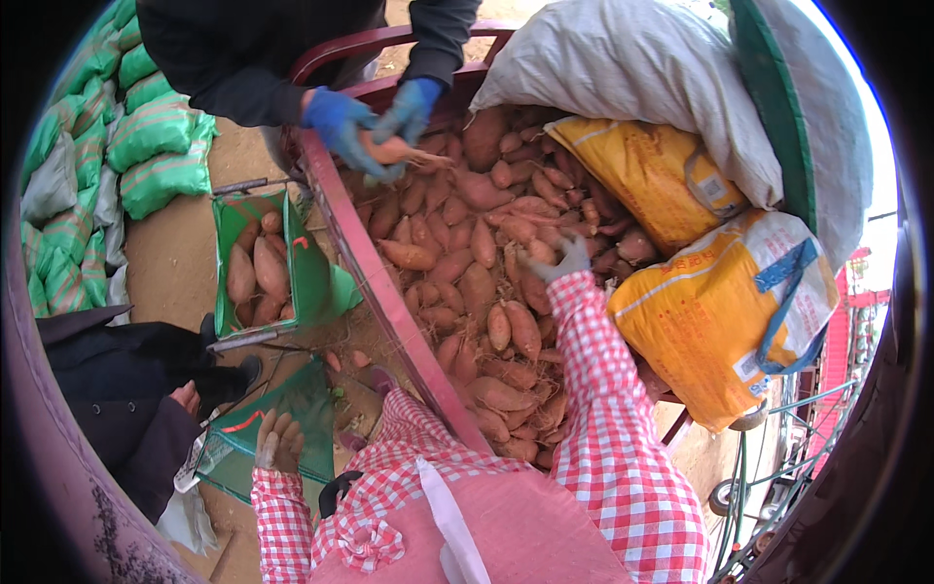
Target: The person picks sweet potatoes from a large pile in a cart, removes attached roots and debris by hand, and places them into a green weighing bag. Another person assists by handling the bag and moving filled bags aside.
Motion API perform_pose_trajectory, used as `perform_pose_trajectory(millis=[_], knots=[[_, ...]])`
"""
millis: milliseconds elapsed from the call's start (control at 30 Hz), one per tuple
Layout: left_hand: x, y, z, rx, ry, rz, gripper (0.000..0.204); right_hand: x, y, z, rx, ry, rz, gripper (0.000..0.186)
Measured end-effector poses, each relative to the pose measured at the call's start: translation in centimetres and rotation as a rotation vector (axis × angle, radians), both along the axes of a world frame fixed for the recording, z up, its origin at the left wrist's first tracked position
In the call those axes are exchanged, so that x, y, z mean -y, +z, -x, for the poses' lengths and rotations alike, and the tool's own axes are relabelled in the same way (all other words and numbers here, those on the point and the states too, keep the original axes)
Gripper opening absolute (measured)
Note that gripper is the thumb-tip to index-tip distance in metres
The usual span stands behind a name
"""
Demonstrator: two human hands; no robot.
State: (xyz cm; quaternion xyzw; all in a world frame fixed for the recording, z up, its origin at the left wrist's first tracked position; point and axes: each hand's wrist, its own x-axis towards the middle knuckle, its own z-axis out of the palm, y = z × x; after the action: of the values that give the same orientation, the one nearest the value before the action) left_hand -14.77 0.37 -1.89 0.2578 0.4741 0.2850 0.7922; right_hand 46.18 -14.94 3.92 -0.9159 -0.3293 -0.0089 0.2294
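A heap of reddish sweet potatoes (477, 287) fills a cart bed with a dark red metal rail (375, 263). My right hand (564, 261), in a grey glove, reaches into the heap; its fingers are around a sweet potato (541, 252), partly hidden by the hand. My left hand (280, 443), in a soiled glove, is off to the left outside the rail, fingers stretched out and nothing seen in them. It is beside a green mesh bag (304, 414) held open on a thin frame. Both my sleeves are red-and-white checked.
Across the cart, a co-worker's blue-gloved hands (339, 122) hold a sweet potato (394, 151). A green bag (316, 268) of sweet potatoes stands left of the rail. Another person in a dark coat (117, 419) is at left. Yellow sacks (710, 302), a white sack (623, 58) and stacked green bags (161, 146) lie around.
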Motion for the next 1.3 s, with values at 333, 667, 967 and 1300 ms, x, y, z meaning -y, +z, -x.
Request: perform_pose_trajectory(millis=[333,667,967,1300], knots=[[0.3,7.3,-16.1,0.474,-0.329,0.039,0.088,-7.0,6.3,25.5,-0.265,0.934,-0.603,0.048],[0.8,-1.5,-0.4,0.526,0.05,0.287,0.077,-4.8,2.9,24.2,-0.262,0.972,-0.484,0.037],[0.9,-6.8,12.3,-0.605,0.329,0.231,0.072,-1.8,-1.1,-0.9,0.127,-0.015,0.184,0.053],[3.8,-2.2,3.6,-0.646,0.132,0.088,0.065,-10.6,-10.0,2.2,0.099,0.178,0.889,0.062]])
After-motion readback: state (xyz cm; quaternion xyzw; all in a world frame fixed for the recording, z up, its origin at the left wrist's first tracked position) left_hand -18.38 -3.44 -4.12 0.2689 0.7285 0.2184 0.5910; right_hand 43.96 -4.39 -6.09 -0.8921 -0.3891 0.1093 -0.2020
